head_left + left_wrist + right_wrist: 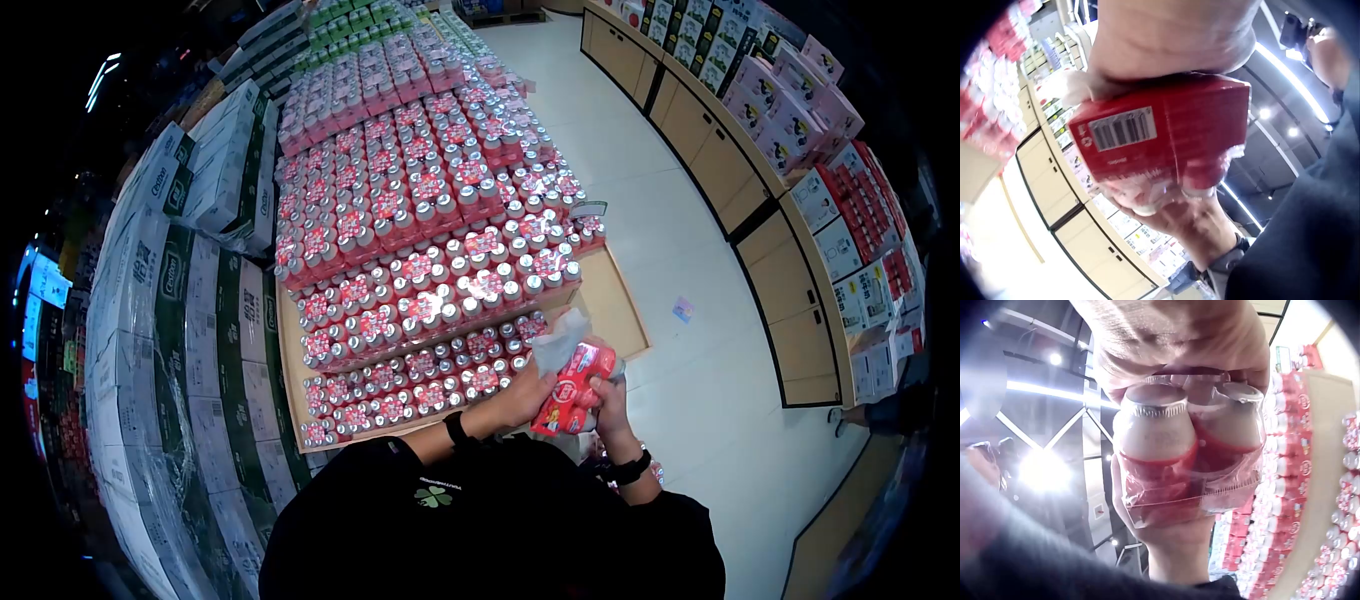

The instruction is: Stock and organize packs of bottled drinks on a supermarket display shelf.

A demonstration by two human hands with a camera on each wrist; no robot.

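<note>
Both hands hold one red pack [572,388] of small bottles in front of the person's chest, just below the near edge of a big display. Left hand [522,392] curls round the pack's left end, with a crumpled cloth [558,340] sticking up above it, probably pinched in the same grip, though the head view is too small to be sure. Right hand [609,398] wraps the pack's right end from below, fingers bent around it. From the left wrist view the pack [1166,134] shows a red cardboard face with one barcode [1124,129], the other hand [1194,219] cupping it underneath. From the right wrist view two white bottles [1155,434] with foil caps show side by side under clear wrap; any others in the pack are hidden. Each wrist wears one black band [459,428]. Behind the pack, the display [420,200] steps up in tiers of matching red packs, too many to count, on a wooden pallet [610,300]. White cartons [190,300] are stacked to the left, and shelved boxes [790,110] sit above wooden cabinets [720,160] to the right.
</note>
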